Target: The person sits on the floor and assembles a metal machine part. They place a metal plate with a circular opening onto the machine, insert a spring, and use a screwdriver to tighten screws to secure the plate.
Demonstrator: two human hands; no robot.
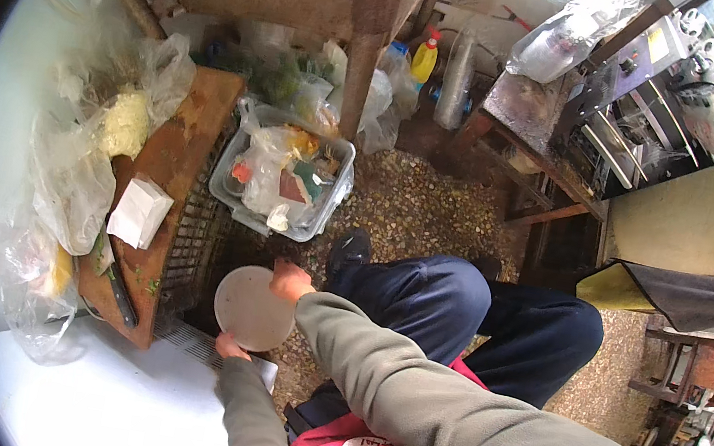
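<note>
A round, pale beige dish or lid [254, 309] is held low between my hands, beside the plastic bin. Which of the two it is, I cannot tell. My left hand [232, 347] grips its near edge, and my right hand [290, 281] has hold of the upper right edge. Fingers of both hands are partly hidden at the rim. Just beyond stands a clear plastic bin [329, 209] filled with plastic bags and scraps. To the left, a wooden board [196, 118] carries a white paper packet [140, 213] and a dark-handled knife [122, 290].
Crumpled plastic bags [70, 178] and pale yellow shreds [125, 123] lie left of the board. A white surface [114, 399] is at the lower left. Farther back are a yellow bottle [424, 59], a wooden table leg [366, 56] and a low wooden table [524, 109].
</note>
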